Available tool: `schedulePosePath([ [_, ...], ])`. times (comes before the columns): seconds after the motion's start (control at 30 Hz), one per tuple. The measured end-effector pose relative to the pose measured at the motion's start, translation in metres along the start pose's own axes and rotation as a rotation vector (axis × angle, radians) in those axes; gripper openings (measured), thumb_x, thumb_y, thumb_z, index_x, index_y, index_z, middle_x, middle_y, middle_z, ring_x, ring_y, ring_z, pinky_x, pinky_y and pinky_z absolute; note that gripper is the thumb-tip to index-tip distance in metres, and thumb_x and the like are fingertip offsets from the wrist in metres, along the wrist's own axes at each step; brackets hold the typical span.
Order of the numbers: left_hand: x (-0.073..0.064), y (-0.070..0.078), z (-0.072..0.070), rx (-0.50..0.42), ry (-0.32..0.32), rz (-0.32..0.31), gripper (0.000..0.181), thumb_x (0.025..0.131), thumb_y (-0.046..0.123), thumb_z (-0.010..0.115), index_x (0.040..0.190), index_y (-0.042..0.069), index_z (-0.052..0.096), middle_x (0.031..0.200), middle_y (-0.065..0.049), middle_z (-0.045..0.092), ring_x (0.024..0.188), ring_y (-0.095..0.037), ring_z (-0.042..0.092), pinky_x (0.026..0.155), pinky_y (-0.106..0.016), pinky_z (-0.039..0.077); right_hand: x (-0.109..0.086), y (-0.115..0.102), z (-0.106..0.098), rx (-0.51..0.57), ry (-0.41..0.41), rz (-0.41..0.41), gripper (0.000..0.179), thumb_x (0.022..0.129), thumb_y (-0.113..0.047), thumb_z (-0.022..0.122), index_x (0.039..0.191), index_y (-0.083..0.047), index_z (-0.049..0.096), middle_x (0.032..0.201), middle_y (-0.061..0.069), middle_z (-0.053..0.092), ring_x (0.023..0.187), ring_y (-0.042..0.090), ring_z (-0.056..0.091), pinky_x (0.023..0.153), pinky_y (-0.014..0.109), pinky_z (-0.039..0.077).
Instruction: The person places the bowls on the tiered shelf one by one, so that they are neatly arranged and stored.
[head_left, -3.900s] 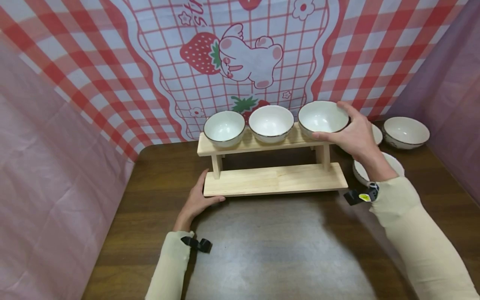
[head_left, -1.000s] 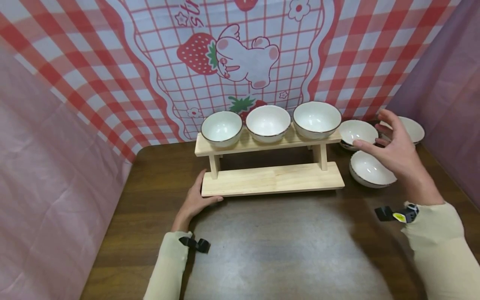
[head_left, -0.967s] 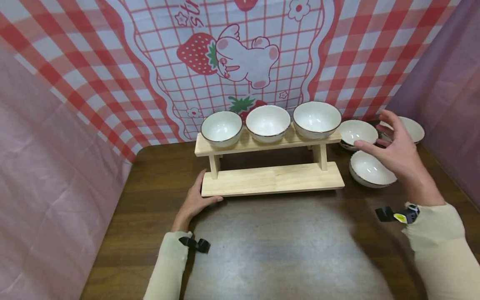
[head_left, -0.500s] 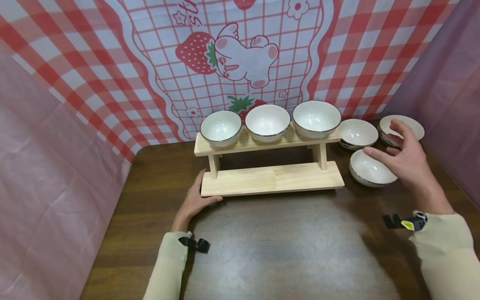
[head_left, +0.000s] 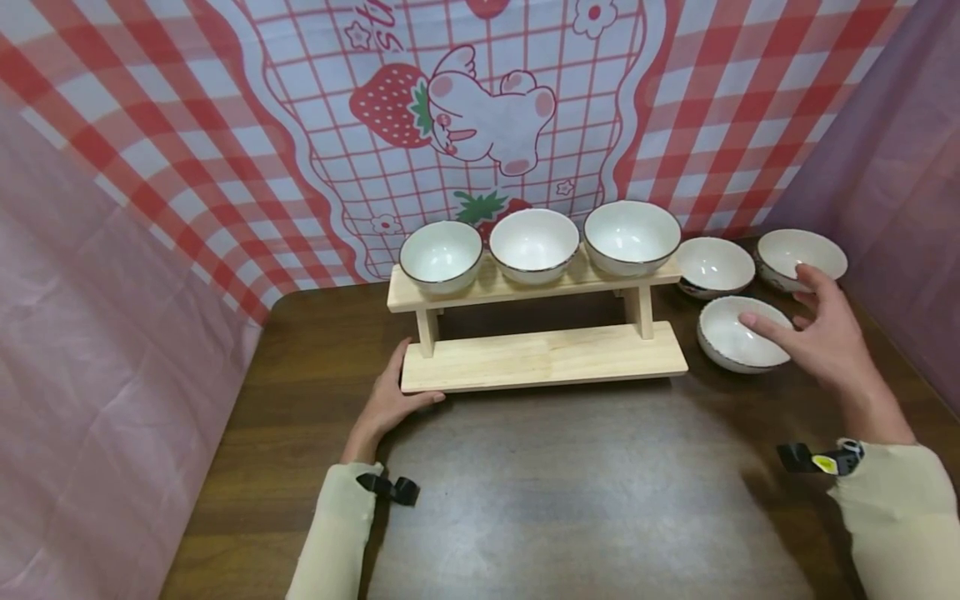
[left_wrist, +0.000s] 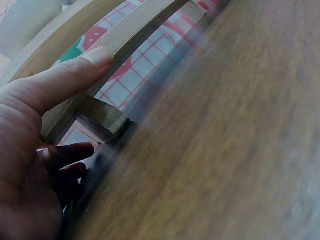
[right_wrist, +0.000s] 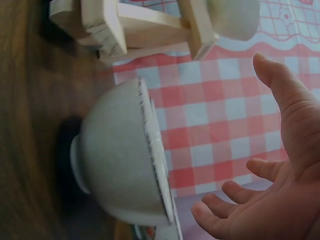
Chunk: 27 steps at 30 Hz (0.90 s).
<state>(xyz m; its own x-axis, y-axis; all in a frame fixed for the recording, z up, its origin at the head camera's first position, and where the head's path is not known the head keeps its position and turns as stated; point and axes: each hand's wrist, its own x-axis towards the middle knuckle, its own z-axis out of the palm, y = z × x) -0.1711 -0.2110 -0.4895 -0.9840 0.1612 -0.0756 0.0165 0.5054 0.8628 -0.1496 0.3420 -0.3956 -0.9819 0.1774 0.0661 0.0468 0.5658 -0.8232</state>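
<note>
A two-tier wooden display stand (head_left: 547,358) spans the middle of the head view. Its left lower end is gripped by my left hand (head_left: 392,402), thumb along the front edge and fingers round the side; the left wrist view shows the thumb (left_wrist: 75,75) on the board. Three white bowls line the upper tier: left (head_left: 441,257), middle (head_left: 535,246) and right (head_left: 632,237). My right hand (head_left: 828,346) hovers with spread fingers over the right side of the nearest table bowl (head_left: 735,333). In the right wrist view that bowl (right_wrist: 122,155) appears apart from the hand.
Behind the nearest table bowl stand two more white bowls, one beside the stand (head_left: 718,265) and one farther right (head_left: 791,248). A red-checked cloth (head_left: 705,125) hangs at the back of the brown table (head_left: 540,483). Pink curtains (head_left: 120,350) flank both sides.
My right hand has left the right bowl on the upper tier, moved right, then come lower over the nearest table bowl. My left hand keeps its place on the stand.
</note>
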Motion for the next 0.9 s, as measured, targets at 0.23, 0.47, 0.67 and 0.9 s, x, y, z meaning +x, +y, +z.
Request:
schedulePosePath([
  [0.23,0.000,0.000,0.000,-0.002,-0.001,0.003,0.112,0.077,0.029,0.088,0.162,0.017,0.016,0.164,-0.011,0.031,0.150,-0.033,0.032,0.120,-0.058,0.029,-0.001,0.014,0.003,-0.029,0.006,0.011,0.098,0.091,-0.029,0.071,0.161,-0.005,0.006,0.165,0.031,0.009,0.146,0.057,0.020,0.120,0.064,0.018],
  [0.47,0.001,-0.001,-0.001,0.001,-0.003,0.007,0.112,0.077,0.031,0.088,0.162,0.016,0.016,0.164,-0.012,0.030,0.151,-0.034,0.031,0.120,-0.058,0.029,-0.001,0.023,0.006,-0.104,0.010,0.031,0.102,0.089,-0.036,0.073,0.161,-0.003,0.009,0.162,0.035,0.013,0.144,0.058,0.021,0.116,0.069,0.019],
  [0.67,0.000,0.001,-0.001,0.005,-0.002,0.005,0.112,0.077,0.031,0.088,0.162,0.016,0.016,0.164,-0.012,0.031,0.150,-0.034,0.032,0.120,-0.058,0.030,-0.003,0.033,0.011,-0.149,0.009,0.013,0.102,0.087,-0.035,0.075,0.159,0.002,0.012,0.160,0.038,0.015,0.146,0.057,0.016,0.118,0.069,0.015],
  [0.9,0.000,0.002,-0.001,0.007,0.006,0.002,0.113,0.075,0.029,0.089,0.161,0.018,0.016,0.163,-0.012,0.032,0.150,-0.033,0.033,0.121,-0.057,0.029,-0.005,0.044,0.017,-0.172,-0.011,0.025,0.103,0.087,-0.035,0.075,0.158,0.004,0.012,0.157,0.041,0.016,0.139,0.058,0.020,0.114,0.070,0.019],
])
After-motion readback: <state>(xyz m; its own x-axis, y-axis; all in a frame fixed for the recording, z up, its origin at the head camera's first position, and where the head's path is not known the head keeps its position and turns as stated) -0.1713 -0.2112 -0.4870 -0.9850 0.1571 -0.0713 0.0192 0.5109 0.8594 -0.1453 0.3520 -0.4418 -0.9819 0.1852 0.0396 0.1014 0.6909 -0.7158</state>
